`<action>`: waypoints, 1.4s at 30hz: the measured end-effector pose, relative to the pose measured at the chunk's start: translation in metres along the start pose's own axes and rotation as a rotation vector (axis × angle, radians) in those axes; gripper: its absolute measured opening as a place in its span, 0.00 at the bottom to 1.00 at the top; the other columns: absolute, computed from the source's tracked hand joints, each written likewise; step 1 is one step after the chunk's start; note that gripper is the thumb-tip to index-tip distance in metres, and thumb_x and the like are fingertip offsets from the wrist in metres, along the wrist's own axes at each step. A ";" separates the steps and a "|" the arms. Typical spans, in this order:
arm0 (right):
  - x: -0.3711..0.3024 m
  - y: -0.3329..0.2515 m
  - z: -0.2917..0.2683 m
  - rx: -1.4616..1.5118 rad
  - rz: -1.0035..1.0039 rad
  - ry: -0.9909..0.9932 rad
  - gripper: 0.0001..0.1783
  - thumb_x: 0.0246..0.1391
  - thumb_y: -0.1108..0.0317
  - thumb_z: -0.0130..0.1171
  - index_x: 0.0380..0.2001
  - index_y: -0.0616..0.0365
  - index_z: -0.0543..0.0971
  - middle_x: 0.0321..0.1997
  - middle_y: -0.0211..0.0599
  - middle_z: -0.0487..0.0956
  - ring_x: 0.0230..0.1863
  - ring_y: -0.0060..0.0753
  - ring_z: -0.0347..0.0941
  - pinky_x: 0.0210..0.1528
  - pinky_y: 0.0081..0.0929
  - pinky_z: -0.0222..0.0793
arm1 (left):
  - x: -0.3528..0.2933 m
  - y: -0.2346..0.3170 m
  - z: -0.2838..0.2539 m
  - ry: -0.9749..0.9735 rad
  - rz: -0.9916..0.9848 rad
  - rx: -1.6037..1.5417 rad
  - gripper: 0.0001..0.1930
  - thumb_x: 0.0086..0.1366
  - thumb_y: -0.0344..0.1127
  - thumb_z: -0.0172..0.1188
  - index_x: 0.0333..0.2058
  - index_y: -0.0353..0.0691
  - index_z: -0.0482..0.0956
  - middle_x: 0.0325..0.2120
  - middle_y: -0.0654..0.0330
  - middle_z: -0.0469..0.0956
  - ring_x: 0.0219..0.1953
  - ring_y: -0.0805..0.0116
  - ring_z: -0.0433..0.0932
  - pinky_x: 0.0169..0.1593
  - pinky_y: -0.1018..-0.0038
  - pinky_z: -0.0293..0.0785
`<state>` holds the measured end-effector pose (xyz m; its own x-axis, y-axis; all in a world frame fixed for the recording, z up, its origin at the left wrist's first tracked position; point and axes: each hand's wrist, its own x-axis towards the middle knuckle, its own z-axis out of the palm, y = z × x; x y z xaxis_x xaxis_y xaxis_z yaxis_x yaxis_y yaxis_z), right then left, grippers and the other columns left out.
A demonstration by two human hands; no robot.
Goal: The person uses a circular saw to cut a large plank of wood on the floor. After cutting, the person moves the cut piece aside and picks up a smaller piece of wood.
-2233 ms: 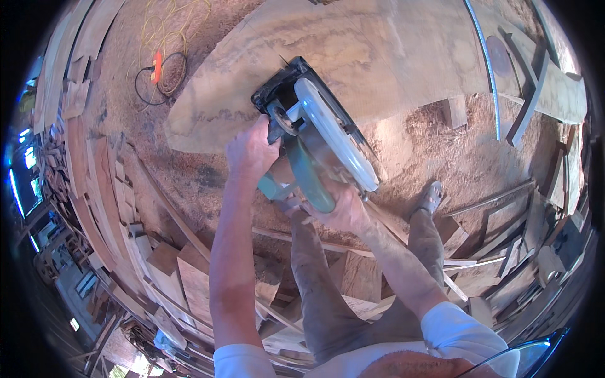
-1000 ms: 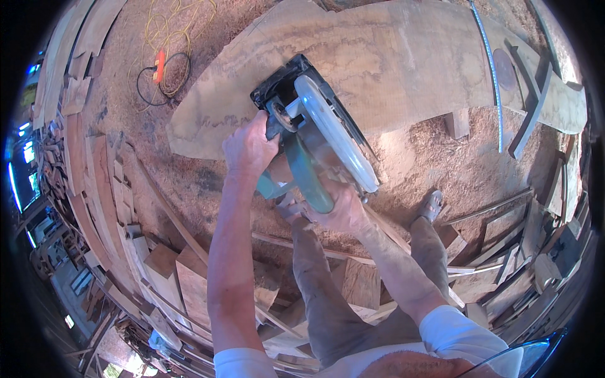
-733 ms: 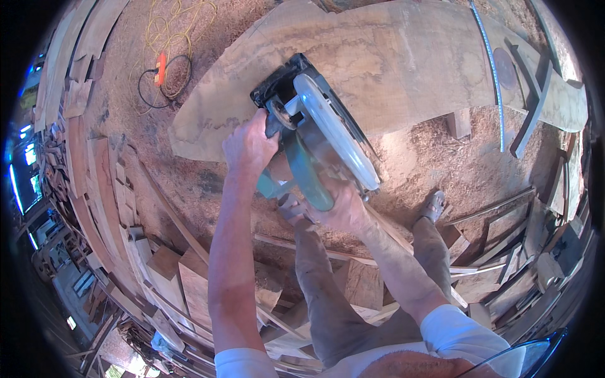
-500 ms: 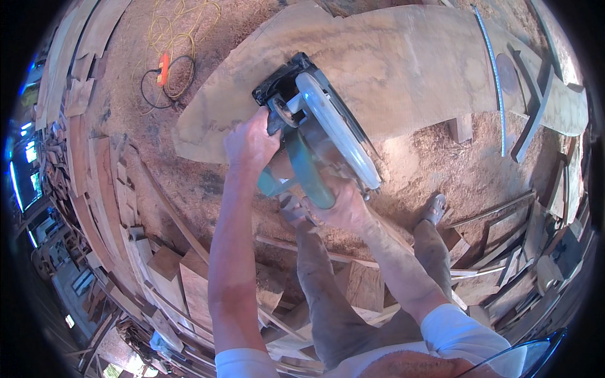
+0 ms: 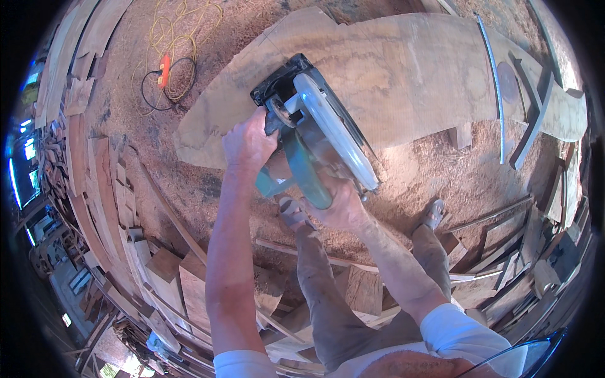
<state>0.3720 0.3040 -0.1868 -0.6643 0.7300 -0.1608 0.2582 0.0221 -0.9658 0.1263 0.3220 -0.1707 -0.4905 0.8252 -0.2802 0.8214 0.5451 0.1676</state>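
A circular saw (image 5: 334, 129) with a teal body and a silver blade guard rests on a large wooden slab (image 5: 409, 75), its black base plate partly over the slab's near edge. My left hand (image 5: 249, 142) is closed round the saw's dark front handle. Round the teal rear handle my right hand (image 5: 340, 205) is wrapped, its fingers partly hidden by the handle. The saw covers the blade and the place where it meets the wood, so I cannot tell how deep it sits.
Sawdust covers the ground around my feet. An orange connector (image 5: 164, 70) with a yellow cord (image 5: 183, 38) lies at the far left. A pale measuring strip (image 5: 495, 79) and an angled metal bar (image 5: 535, 126) cross the slab's right end. Stacked boards (image 5: 104, 189) line the left side.
The whole view has shifted slightly. Both hands keep the same hold, and the saw has moved at most a very little on the slab.
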 end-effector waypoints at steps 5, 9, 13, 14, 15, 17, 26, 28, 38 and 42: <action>0.005 -0.002 -0.003 0.007 0.065 -0.093 0.22 0.52 0.66 0.77 0.48 0.61 0.82 0.35 0.44 0.87 0.34 0.37 0.86 0.39 0.36 0.83 | 0.004 -0.002 -0.002 0.011 -0.004 -0.013 0.16 0.61 0.44 0.74 0.47 0.51 0.83 0.35 0.48 0.88 0.42 0.37 0.86 0.46 0.45 0.82; 0.011 0.000 0.001 -0.016 0.053 -0.082 0.24 0.52 0.66 0.77 0.50 0.62 0.82 0.37 0.45 0.87 0.35 0.38 0.87 0.40 0.37 0.83 | 0.013 -0.002 -0.006 -0.012 -0.036 0.015 0.16 0.61 0.45 0.74 0.47 0.52 0.84 0.35 0.48 0.88 0.43 0.38 0.86 0.46 0.45 0.82; 0.017 0.001 0.002 -0.023 0.068 -0.096 0.24 0.52 0.66 0.77 0.51 0.62 0.81 0.39 0.45 0.87 0.36 0.39 0.87 0.40 0.37 0.83 | 0.016 -0.004 -0.009 -0.026 -0.035 0.026 0.18 0.62 0.46 0.74 0.49 0.54 0.82 0.36 0.49 0.89 0.43 0.39 0.87 0.46 0.44 0.82; 0.018 0.001 0.003 -0.013 0.032 -0.059 0.22 0.51 0.66 0.77 0.46 0.61 0.81 0.35 0.45 0.87 0.33 0.41 0.87 0.37 0.38 0.82 | 0.017 -0.005 -0.009 -0.036 -0.035 0.033 0.19 0.62 0.46 0.74 0.51 0.55 0.81 0.36 0.50 0.89 0.43 0.39 0.88 0.46 0.44 0.83; 0.020 0.001 0.006 -0.002 -0.004 -0.021 0.19 0.51 0.65 0.77 0.42 0.61 0.82 0.31 0.46 0.86 0.30 0.43 0.87 0.35 0.39 0.81 | 0.018 -0.005 -0.010 -0.034 -0.036 0.037 0.19 0.62 0.46 0.74 0.51 0.55 0.81 0.36 0.50 0.89 0.43 0.39 0.88 0.46 0.44 0.83; 0.022 0.000 0.007 0.005 -0.033 0.013 0.17 0.50 0.65 0.78 0.38 0.60 0.82 0.27 0.46 0.86 0.28 0.45 0.86 0.32 0.40 0.81 | 0.021 -0.006 -0.010 -0.032 -0.038 0.043 0.19 0.62 0.46 0.74 0.51 0.55 0.81 0.36 0.51 0.89 0.43 0.39 0.88 0.46 0.44 0.83; 0.035 -0.003 0.010 0.049 -0.069 0.021 0.15 0.50 0.66 0.77 0.38 0.61 0.83 0.26 0.46 0.86 0.27 0.43 0.86 0.31 0.39 0.81 | 0.030 -0.010 -0.014 0.012 -0.044 0.037 0.15 0.62 0.45 0.73 0.46 0.53 0.85 0.37 0.50 0.88 0.44 0.39 0.86 0.47 0.46 0.82; 0.037 -0.001 0.011 0.035 -0.077 0.028 0.15 0.50 0.67 0.76 0.38 0.61 0.83 0.26 0.46 0.86 0.27 0.43 0.86 0.31 0.39 0.81 | 0.032 -0.012 -0.013 0.021 -0.029 0.030 0.15 0.62 0.45 0.73 0.46 0.53 0.85 0.37 0.49 0.88 0.44 0.39 0.86 0.47 0.46 0.82; 0.041 -0.001 0.012 0.055 -0.080 0.016 0.17 0.51 0.66 0.76 0.41 0.63 0.82 0.25 0.44 0.86 0.26 0.43 0.87 0.32 0.37 0.82 | 0.035 -0.009 -0.016 0.004 -0.049 0.010 0.17 0.63 0.45 0.72 0.49 0.54 0.84 0.39 0.48 0.88 0.46 0.38 0.85 0.49 0.46 0.81; 0.042 -0.003 0.011 0.034 -0.034 -0.015 0.19 0.51 0.65 0.76 0.43 0.63 0.82 0.26 0.46 0.86 0.27 0.44 0.87 0.32 0.37 0.83 | 0.036 -0.009 -0.019 0.002 -0.060 0.014 0.17 0.63 0.45 0.72 0.50 0.53 0.84 0.39 0.48 0.88 0.46 0.38 0.85 0.49 0.46 0.81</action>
<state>0.3354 0.3273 -0.1932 -0.6832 0.7185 -0.1303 0.2112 0.0237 -0.9772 0.0956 0.3496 -0.1647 -0.5397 0.7911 -0.2879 0.7943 0.5918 0.1373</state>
